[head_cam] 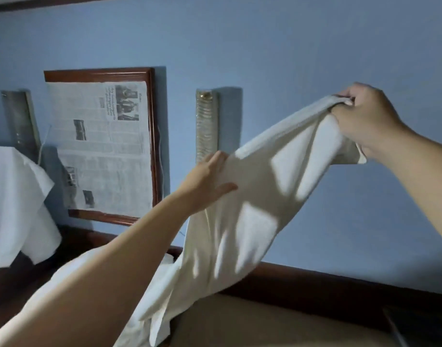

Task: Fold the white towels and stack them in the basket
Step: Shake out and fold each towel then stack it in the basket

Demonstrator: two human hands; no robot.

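Towel [252,196] unfolded, right hand [365,121] pinching its corner, left hand [205,181] flat against it; folding not begun, basket unseen.

Framed newspaper [100,146] hangs on blue wall [290,46] | wall lamp [206,123] right of frame | second lamp [21,121] left of it

You've got a soft, matt white cloth towel [252,196] up here, its top edge nubbly like terry. On the far wall [290,46], smooth matt blue paint; the frame [153,136] is glossy reddish wood around dull printed newspaper [102,146]. Left, more matt white cloth [17,196] hangs.
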